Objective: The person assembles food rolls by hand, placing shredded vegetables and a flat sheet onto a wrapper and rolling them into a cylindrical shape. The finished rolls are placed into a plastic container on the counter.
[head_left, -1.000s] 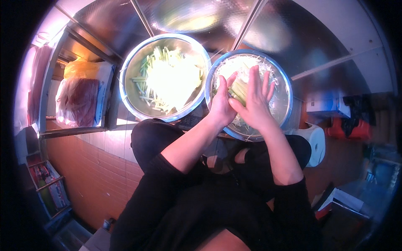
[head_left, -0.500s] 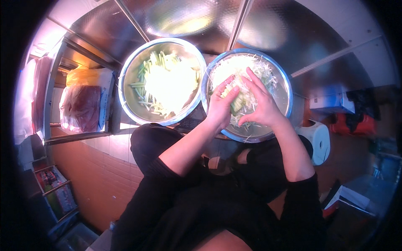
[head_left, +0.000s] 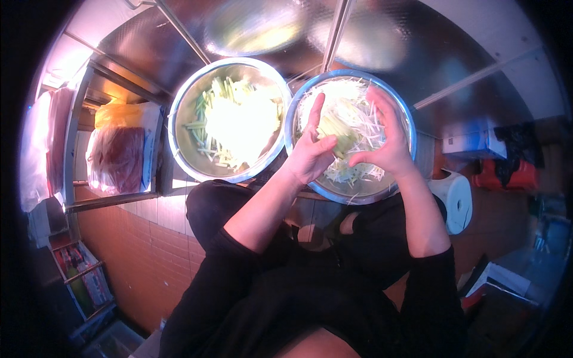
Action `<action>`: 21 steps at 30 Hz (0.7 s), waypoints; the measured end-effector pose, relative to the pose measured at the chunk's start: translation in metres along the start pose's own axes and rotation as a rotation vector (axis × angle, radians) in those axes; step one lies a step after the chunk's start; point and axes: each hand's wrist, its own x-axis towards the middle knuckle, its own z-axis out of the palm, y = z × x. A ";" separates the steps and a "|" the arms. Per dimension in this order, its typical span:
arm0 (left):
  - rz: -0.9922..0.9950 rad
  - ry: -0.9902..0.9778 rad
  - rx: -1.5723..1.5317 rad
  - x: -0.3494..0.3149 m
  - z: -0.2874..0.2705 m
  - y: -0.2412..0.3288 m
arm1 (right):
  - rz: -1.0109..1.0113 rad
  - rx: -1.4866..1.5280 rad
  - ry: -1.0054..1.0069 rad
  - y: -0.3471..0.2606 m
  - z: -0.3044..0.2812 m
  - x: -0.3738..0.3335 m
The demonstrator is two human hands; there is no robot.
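Both my hands are over the right-hand metal bowl [head_left: 408, 128], which holds thin white vegetable shreds [head_left: 358, 116]. Between them lies a bundle of pale green vegetable sticks [head_left: 338, 135], at the left part of the bowl. My left hand [head_left: 311, 152] is nearest the sticks, index finger stretched away from me and thumb pointing toward them; it looks open. On the other side, my right hand [head_left: 391, 143] is open, thumb and fingers spread in a curve. A second metal bowl [head_left: 180, 146] on the left holds more green vegetable sticks [head_left: 206, 116], its middle washed out by glare.
A shelf with plastic-bagged goods [head_left: 116, 155] stands at the left. To the right are a white stool [head_left: 456, 206], a blue and white box [head_left: 474, 138] and a red container [head_left: 519, 177]. Shiny metal panels [head_left: 298, 24] rise behind the bowls.
My hands have moved apart, and my left fingers and thumb have stretched out from around the green sticks. The sticks now show between my hands over the shreds.
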 end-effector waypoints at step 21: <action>-0.055 0.079 0.094 0.003 0.009 0.006 | -0.170 -0.420 0.068 -0.029 -0.017 0.000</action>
